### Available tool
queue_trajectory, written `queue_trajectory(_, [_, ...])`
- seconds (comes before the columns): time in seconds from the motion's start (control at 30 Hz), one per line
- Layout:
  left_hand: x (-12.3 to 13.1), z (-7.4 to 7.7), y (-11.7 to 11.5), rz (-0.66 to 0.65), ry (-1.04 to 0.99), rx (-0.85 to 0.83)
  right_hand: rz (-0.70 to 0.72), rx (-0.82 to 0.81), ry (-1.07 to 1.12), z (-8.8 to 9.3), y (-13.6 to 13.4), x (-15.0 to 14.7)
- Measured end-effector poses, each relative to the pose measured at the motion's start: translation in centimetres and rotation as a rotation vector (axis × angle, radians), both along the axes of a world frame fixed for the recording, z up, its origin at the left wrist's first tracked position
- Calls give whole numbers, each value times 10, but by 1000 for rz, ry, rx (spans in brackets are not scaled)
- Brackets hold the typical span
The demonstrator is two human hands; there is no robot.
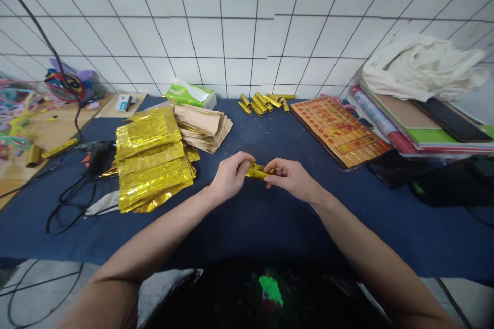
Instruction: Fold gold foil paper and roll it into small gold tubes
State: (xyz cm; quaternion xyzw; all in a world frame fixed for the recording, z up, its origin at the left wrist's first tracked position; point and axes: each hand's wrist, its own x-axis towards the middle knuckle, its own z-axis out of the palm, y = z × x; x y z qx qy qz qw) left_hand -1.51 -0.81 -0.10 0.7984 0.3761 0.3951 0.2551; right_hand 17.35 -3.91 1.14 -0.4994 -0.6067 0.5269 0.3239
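Note:
Between my two hands is a small gold foil paper roll (256, 171), held level just above the blue cloth. My left hand (232, 175) pinches its left end, and my right hand (287, 177) grips the right end between thumb and fingers. Parts of both ends are hidden by my fingers. To the left lies a fanned stack of gold foil sheets (152, 164), with a pile of brown paper (204, 123) behind it. Several finished-looking gold rolls (264, 103) lie in a loose group near the wall.
A green tissue pack (191, 94) stands by the tiled wall. On the left are a black glue gun (98, 157) with its cable and a wooden board (50, 149) with colourful craft pieces. An orange-gold box (339, 131) and stacked books (420, 131) under white cloth (420, 69) lie right.

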Motion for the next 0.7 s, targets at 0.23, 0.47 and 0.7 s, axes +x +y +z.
queue_trajectory(0.23, [0, 0, -2, -33, -5, 23, -13, 68, -21, -1, -1, 0])
queue_trajectory(0.47, [-3, 7, -1, -82, 63, -51, -116, 138, -39, -5, -2, -3])
queue_trajectory(0.7, [-3, 4, 4, -122, -56, -380, -123, 218, -97, -5, -3, -2])
